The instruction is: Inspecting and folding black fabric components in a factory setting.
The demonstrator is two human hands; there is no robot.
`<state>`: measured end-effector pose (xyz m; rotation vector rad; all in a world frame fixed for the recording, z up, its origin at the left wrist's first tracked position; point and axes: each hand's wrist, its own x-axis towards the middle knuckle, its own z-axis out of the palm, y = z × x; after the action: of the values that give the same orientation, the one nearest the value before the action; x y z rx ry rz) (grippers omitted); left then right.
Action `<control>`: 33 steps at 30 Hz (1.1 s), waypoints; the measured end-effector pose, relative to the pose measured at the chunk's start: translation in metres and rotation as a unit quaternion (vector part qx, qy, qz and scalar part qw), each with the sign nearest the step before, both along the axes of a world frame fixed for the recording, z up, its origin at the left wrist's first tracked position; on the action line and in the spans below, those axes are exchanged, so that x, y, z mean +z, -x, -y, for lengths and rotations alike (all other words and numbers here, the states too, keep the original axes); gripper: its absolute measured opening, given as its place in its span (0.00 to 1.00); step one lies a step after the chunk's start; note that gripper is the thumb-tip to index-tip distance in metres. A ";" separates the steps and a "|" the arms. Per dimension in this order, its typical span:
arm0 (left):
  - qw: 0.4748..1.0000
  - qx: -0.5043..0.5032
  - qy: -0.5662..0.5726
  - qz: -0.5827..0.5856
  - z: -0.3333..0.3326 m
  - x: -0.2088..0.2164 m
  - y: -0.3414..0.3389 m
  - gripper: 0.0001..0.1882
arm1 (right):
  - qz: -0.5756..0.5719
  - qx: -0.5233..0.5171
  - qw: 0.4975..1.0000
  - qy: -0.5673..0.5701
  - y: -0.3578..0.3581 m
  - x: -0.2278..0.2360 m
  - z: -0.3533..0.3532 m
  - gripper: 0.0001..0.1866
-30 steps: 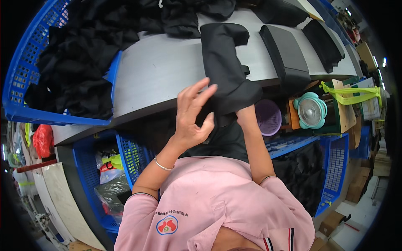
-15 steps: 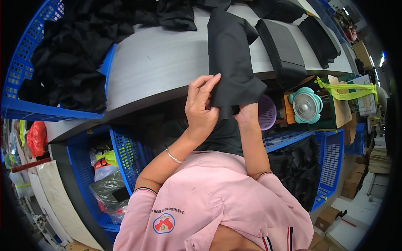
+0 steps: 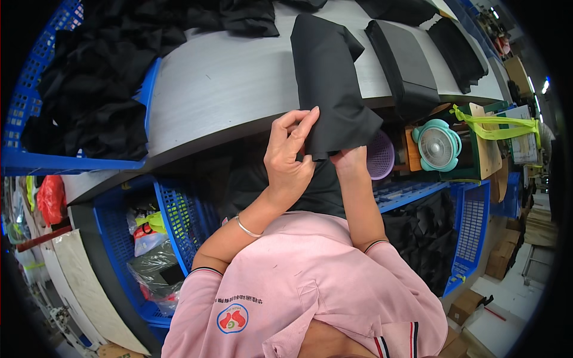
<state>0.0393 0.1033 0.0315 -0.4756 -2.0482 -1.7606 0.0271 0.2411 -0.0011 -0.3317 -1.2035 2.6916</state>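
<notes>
A black fabric piece (image 3: 328, 83) lies partly on the grey table and hangs over its near edge toward me. My left hand (image 3: 290, 138) pinches its left side near the lower end, with thumb and fingers closed on the cloth. My right hand (image 3: 349, 157) is at the lower end, its fingers hidden under the fabric. To the right of the piece lies a stack of folded black fabric pieces (image 3: 403, 59); a second black stack (image 3: 458, 53) is farther right.
A blue basket (image 3: 71, 160) heaped with black cloth (image 3: 89, 89) stands at the left of the table (image 3: 203, 77). Below are a blue crate (image 3: 128, 262) with plastic bags and another blue crate (image 3: 471, 238) of black cloth. A purple basket (image 3: 380, 156) and teal fan (image 3: 437, 145) stand right.
The lower end of the fabric has shifted slightly, and the narrow strip hanging between my hands has gone from sight. My left hand has moved slightly right.
</notes>
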 end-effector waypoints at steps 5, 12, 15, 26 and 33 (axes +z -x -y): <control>1.000 0.000 -0.014 -0.008 0.001 -0.008 0.000 0.40 | -0.071 0.037 0.996 0.043 0.005 -0.015 0.001 0.21; 0.999 0.026 -0.016 -0.017 0.006 -0.018 0.002 0.39 | -0.065 0.045 0.996 0.045 0.013 -0.021 0.006 0.23; 1.000 0.026 -0.011 -0.012 0.010 -0.021 0.004 0.38 | -0.053 0.047 0.997 0.025 0.017 -0.020 0.012 0.24; 1.000 -0.013 -0.005 0.017 0.033 -0.035 0.013 0.30 | -0.044 -0.006 0.992 -0.117 0.038 -0.037 0.025 0.22; 0.997 0.007 0.010 0.082 0.035 -0.058 0.015 0.27 | 0.017 0.018 0.918 -0.395 0.038 -0.033 0.020 0.15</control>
<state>0.0248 0.0679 -0.0265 -0.3324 -2.1762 -1.8254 -0.0107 0.2213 -0.0338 -0.2228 -2.1615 1.9796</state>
